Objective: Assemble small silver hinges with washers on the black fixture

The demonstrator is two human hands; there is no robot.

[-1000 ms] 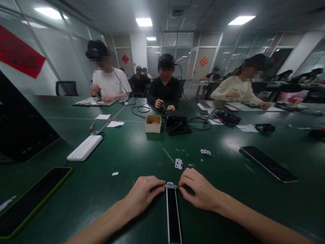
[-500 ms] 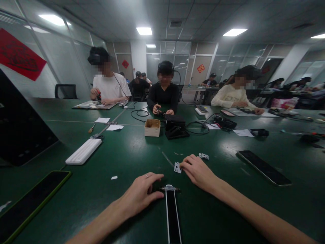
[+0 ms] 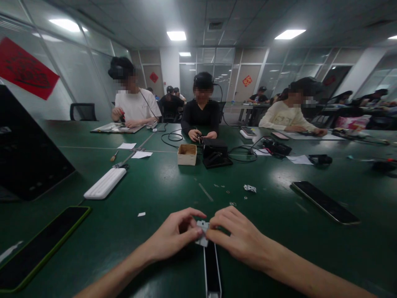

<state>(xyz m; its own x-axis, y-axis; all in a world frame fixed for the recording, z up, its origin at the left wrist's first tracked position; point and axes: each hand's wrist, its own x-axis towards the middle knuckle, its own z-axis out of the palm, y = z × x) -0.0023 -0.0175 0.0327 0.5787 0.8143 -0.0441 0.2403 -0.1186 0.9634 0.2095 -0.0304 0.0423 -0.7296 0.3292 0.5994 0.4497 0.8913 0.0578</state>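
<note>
A small light-grey metal bracket [image 3: 203, 239] with holes is between my two hands, over the far end of a long dark bar with silver edges [image 3: 212, 265]. My right hand [image 3: 237, 236] pinches the bracket's right side between thumb and fingers. The thumb of my left hand [image 3: 173, 234] presses on its left side, the index finger arched above. The bar's far end is hidden under bracket and fingers. A second metal bracket [image 3: 249, 188] lies beyond my right hand, near several small rings [image 3: 232, 203].
A phone [image 3: 325, 202] lies at right, a green-edged phone [image 3: 43, 248] at left. A white power strip [image 3: 106, 183], a small open box [image 3: 187, 159] and a black device [image 3: 216, 153] stand farther off. A dark screen [image 3: 27, 145] rises at left. Co-workers sit opposite.
My right hand has picked up the bracket from the table and brought it back and left to the bar's far end. My left thumb now touches it. Small rings have come into view.
</note>
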